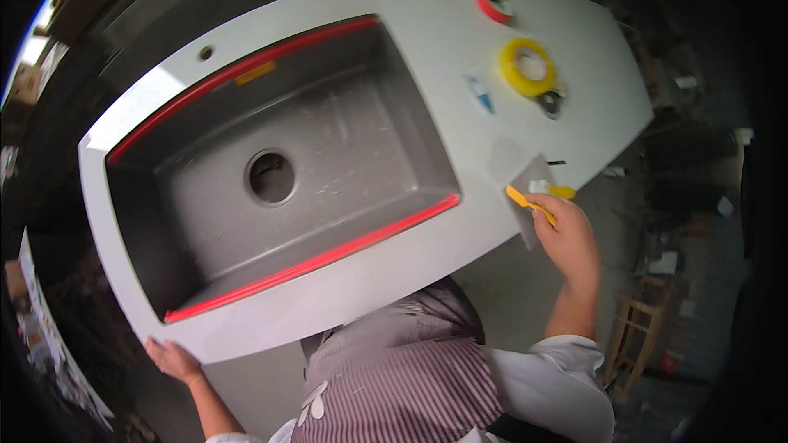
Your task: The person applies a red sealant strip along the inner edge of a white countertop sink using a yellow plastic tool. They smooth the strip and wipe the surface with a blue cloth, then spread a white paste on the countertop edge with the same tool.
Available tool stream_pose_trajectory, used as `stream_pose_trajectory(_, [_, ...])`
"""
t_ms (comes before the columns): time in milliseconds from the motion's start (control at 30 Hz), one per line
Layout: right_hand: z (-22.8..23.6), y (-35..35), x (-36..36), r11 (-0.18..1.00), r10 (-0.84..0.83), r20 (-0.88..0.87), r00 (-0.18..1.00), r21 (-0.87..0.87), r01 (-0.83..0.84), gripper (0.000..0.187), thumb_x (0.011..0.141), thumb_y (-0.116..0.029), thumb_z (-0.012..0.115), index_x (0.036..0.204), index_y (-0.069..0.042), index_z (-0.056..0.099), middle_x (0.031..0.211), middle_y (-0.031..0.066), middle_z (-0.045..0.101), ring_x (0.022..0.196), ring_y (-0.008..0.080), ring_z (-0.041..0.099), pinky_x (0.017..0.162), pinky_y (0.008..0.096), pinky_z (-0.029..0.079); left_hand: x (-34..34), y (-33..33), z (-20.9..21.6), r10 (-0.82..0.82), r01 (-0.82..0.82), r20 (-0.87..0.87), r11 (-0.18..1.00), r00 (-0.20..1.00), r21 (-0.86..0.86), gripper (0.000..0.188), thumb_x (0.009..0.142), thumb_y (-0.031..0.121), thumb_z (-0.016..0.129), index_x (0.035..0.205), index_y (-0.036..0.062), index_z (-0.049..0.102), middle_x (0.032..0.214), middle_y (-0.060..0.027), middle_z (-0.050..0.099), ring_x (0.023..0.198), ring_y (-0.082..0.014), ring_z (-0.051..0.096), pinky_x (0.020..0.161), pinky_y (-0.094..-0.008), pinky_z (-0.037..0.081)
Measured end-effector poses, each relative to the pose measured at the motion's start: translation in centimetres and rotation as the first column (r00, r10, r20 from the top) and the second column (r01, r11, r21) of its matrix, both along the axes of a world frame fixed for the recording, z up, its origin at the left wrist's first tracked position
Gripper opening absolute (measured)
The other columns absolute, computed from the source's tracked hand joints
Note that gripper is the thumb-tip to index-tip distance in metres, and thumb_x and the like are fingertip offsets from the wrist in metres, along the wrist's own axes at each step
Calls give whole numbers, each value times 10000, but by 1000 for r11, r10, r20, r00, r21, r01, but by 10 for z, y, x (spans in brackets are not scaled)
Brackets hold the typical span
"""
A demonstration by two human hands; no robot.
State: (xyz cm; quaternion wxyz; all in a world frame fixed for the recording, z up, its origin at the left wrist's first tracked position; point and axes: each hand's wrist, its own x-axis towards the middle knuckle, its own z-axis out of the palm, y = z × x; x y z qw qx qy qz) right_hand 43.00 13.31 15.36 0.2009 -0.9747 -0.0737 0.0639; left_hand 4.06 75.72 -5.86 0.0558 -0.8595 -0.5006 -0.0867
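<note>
A white countertop point(312, 295) with a grey sink point(222, 205) set in it lies in front of me. My left hand point(174, 359) touches the countertop's near left corner, fingers apart and lying along the edge. At the right, my right hand point(566, 234) is closed around a small yellow spatula point(519, 197), its blade pointing left over the countertop's near edge. Beneath that hand is a thin grey board point(525, 226) jutting past the edge, with a white dab point(538, 186) on it. A second yellow piece point(562, 192) shows just beyond my knuckles.
Red strips point(316, 264) line the sink's near and far rims. Farther right lie a yellow tape roll point(525, 68), a red tape roll point(495, 6), a small dark roll point(549, 103) and a blue-and-white item point(480, 94). A wooden frame point(634, 332) stands on the floor at right.
</note>
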Motion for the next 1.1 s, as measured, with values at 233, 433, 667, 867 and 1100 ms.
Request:
stream_pose_trajectory(233, [-13, -63, -5, 919, -366, -79, 927, -185, 347, 237, 875, -113, 601, 1093, -77, 686, 1036, 162, 694, 955, 360, 652, 823, 426, 519, 3, 1, -2, 33, -32, 39, 999, 999, -12, 525, 994, 280, 420, 1442, 11, 456, 1508, -215, 425, 1417, -355, 363, 1177, -451, 260])
stream_pose_trajectory(433, [-33, -77, -7, 892, -421, -137, 897, -245, 381, 253, 872, -128, 594, 1103, -88, 689, 1059, 157, 698, 972, 362, 651, 837, 431, 517, 0, 9, -5, 32, -32, 13, 999, 999, -29, 531, 997, 286, 411, 1445, 4, 450, 1512, -216, 420, 1421, -356, 357, 1180, -442, 257])
stream_pose_trajectory(667, [-39, -78, -5, 886, -424, -170, 890, -280, 368, 230, 862, -125, 590, 1056, -76, 704, 1016, 166, 705, 960, 373, 655, 829, 438, 522, 6, 0, 6, 1, -1, 27, 1000, 1000, 13, 519, 991, 252, 433, 1418, -43, 461, 1463, -226, 471, 1377, -365, 408, 1153, -438, 298])
stream_pose_trajectory(867, [-25, -78, -2, 972, -234, -341, 911, -107, 209, 279, 857, -92, 610, 1117, -52, 705, 907, 131, 725, 835, 262, 679, 755, 362, 529, 1, 1, 1, 7, -7, -3, 1000, 1000, -10, 530, 980, 252, 434, 1421, -40, 457, 1481, -243, 444, 1409, -370, 371, 1184, -450, 259])
stream_pose_trajectory(1100, [-39, 22, 20, 808, 532, -474, 701, 532, -254, 290, 907, -22, 571, 1160, -62, 708, 922, 76, 721, 821, 187, 649, 752, 310, 506, 14, -10, 5, -10, 10, 42, 1000, 999, 16, 506, 964, 229, 451, 1415, -2, 467, 1483, -246, 432, 1390, -386, 389, 1157, -482, 290])
